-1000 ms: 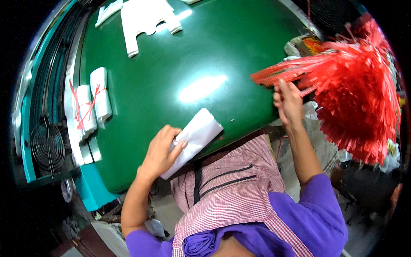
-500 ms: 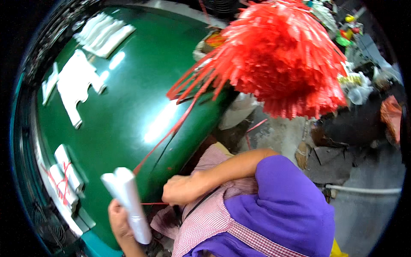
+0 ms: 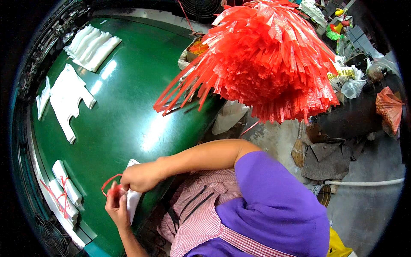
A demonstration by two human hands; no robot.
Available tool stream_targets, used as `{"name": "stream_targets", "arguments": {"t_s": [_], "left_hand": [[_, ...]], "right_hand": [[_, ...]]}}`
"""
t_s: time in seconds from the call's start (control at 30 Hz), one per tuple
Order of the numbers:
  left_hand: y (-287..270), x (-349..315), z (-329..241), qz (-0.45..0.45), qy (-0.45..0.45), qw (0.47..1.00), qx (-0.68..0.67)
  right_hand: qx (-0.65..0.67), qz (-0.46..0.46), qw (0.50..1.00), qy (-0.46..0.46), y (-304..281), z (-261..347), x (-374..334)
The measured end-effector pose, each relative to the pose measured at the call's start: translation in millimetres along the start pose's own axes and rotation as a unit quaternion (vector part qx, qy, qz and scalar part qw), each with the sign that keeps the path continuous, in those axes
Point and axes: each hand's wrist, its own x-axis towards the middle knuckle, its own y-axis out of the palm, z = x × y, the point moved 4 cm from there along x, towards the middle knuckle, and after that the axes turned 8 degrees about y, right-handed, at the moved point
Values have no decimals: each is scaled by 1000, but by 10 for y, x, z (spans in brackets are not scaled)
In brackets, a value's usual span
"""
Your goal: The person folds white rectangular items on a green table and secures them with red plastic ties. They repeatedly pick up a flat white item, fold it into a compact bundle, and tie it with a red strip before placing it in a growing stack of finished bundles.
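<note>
At the near edge of the green table, a rolled bundle of white plastic bags (image 3: 133, 201) lies partly hidden under my hands. A red plastic strip (image 3: 104, 187) loops out to the left of it. My left hand (image 3: 117, 205) is closed on the strip beside the roll, its fingertips somewhat blurred. Over the roll's upper part, my right hand (image 3: 143, 176) is closed, fingers bent down at the strip; its fingertips are mostly hidden. To the left lie white rolls tied with red strips (image 3: 66, 193).
A large bunch of red plastic strips (image 3: 269, 64) hangs over the right side of the green table (image 3: 128, 115). White bags lie flat (image 3: 68, 96) and in a folded stack (image 3: 93, 48) at the far left. A broom (image 3: 298, 150) stands on the floor at right.
My right hand has moved left to meet my left hand at the roll. The strip, earlier stretched between them, now forms a loop. The roll has come down toward the table.
</note>
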Motion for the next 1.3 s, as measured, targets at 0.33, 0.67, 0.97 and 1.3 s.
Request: {"name": "stream_targets", "arguments": {"t_s": [0.33,0.67,0.97,1.3], "left_hand": [[54,-59,155,-66,-95,978,-176],[192,-274,-339,78,184,975,99],[-579,111,238,-34,-26,992,123],[-1759,287,1074,-185,-146,849,473]], "right_hand": [[-95,-59,987,-117,273,289,-9],[53,68,996,20,65,55,75],[-273,-15,936,-220,257,605,-250],[-143,-171,974,36,-81,308,1555]]}}
